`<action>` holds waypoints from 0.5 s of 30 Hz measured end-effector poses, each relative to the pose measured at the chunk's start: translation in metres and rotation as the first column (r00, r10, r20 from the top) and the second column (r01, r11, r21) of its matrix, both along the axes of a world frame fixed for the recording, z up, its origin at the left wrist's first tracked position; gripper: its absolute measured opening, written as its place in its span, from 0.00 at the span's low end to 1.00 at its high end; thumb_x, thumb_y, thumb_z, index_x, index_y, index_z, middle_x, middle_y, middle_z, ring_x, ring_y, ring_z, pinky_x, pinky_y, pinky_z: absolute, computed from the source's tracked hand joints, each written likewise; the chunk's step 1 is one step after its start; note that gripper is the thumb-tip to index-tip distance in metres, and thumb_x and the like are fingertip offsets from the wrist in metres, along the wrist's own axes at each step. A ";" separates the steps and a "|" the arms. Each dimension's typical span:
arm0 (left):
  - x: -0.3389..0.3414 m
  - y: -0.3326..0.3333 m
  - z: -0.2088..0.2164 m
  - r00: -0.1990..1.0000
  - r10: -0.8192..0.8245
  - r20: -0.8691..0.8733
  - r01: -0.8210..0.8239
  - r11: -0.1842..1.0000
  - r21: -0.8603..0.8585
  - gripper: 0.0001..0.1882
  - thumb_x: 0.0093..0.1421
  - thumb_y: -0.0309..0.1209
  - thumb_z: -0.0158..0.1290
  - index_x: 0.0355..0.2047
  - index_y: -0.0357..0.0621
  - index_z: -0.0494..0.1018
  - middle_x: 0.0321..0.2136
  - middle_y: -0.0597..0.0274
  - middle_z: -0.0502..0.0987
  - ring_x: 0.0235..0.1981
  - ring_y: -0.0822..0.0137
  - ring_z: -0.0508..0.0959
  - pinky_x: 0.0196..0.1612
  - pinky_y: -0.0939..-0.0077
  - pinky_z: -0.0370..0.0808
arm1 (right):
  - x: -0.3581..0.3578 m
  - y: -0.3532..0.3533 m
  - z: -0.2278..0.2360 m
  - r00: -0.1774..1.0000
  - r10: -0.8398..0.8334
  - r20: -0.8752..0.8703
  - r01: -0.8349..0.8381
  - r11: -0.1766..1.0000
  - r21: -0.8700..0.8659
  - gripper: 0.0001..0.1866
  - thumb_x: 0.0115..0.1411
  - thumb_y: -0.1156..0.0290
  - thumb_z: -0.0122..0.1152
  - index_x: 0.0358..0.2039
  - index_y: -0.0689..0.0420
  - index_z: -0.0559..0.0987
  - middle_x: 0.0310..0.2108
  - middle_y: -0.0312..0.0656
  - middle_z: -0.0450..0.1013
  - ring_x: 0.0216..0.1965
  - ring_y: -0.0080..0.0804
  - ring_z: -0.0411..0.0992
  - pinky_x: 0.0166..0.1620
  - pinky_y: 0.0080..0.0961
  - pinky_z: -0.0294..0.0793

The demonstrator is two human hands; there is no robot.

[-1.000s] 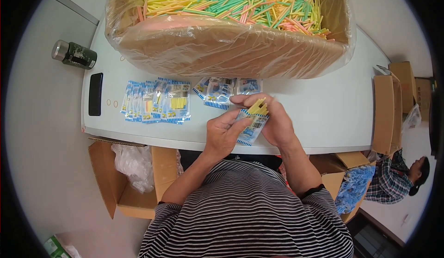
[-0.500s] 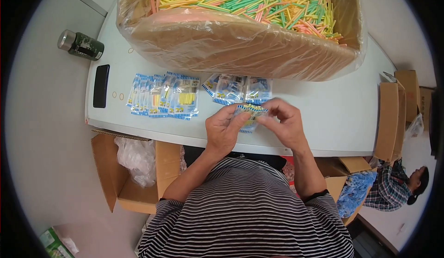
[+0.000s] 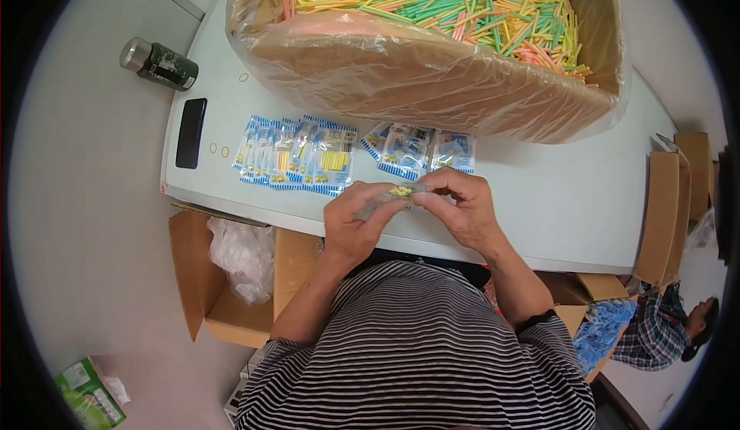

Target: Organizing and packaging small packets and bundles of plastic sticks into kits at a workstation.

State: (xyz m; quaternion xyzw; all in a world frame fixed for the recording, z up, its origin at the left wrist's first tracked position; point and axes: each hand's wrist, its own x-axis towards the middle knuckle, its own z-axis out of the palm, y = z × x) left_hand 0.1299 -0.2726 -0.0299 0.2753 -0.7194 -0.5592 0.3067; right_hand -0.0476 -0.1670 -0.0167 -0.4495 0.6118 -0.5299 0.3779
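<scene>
Between both hands, above the table's near edge, is a small clear plastic packet point(image 3: 401, 192) with yellow stick ends showing at its top. My left hand point(image 3: 354, 220) pinches its left side with thumb and fingers. On the other side, my right hand point(image 3: 462, 208) grips the right edge the same way. The fingers hide most of the packet. Just beyond lie flat blue-and-clear packets point(image 3: 406, 149). To their left, an overlapping row of similar packets point(image 3: 297, 155) lies on the table, some showing yellow sticks inside.
A large plastic-lined carton point(image 3: 416, 83) of yellow, green, orange and pink sticks point(image 3: 455, 2) fills the table's back. At left are a phone point(image 3: 191, 133), rubber bands point(image 3: 225, 152) and a dark green flask point(image 3: 159, 65). Open cartons point(image 3: 239, 326) stand below. A person point(image 3: 655, 330) is at far right.
The packet has been tipped so that its narrow top end with the stick ends now faces up, its printed front mostly out of sight. The whole view has shifted slightly.
</scene>
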 end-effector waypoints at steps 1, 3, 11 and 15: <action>0.003 0.000 0.004 0.997 0.062 0.045 -0.065 0.996 0.065 0.12 0.54 0.20 0.63 0.40 0.38 0.81 0.35 0.56 0.83 0.37 0.64 0.81 0.43 0.75 0.76 | 0.007 -0.006 0.003 0.997 -0.045 0.061 0.042 0.998 0.042 0.10 0.59 0.78 0.66 0.42 0.62 0.81 0.35 0.40 0.79 0.36 0.23 0.75 0.41 0.21 0.75; 0.007 -0.014 -0.001 0.983 0.143 0.115 -0.151 0.987 0.059 0.11 0.54 0.22 0.65 0.38 0.37 0.82 0.32 0.53 0.82 0.35 0.60 0.81 0.43 0.71 0.77 | 0.009 -0.008 0.003 0.988 -0.096 0.118 0.086 0.992 0.088 0.10 0.60 0.77 0.66 0.43 0.62 0.81 0.34 0.39 0.79 0.35 0.22 0.75 0.41 0.20 0.74; -0.011 -0.051 0.001 0.764 0.621 0.177 -0.224 0.512 -0.829 0.32 0.50 0.31 0.67 0.55 0.39 0.71 0.43 0.47 0.77 0.46 0.47 0.73 0.49 0.58 0.69 | -0.024 0.015 0.001 0.957 -0.277 -0.087 0.280 0.960 0.023 0.06 0.64 0.76 0.62 0.39 0.65 0.80 0.33 0.37 0.76 0.32 0.19 0.73 0.38 0.17 0.72; -0.048 -0.030 -0.011 0.865 0.418 0.278 -0.171 0.766 -0.619 0.20 0.52 0.36 0.66 0.41 0.39 0.75 0.35 0.49 0.80 0.35 0.48 0.79 0.38 0.57 0.74 | -0.029 0.030 0.038 0.960 -0.206 -0.187 0.204 0.978 -0.028 0.04 0.61 0.80 0.61 0.37 0.65 0.80 0.32 0.40 0.77 0.31 0.23 0.73 0.37 0.19 0.72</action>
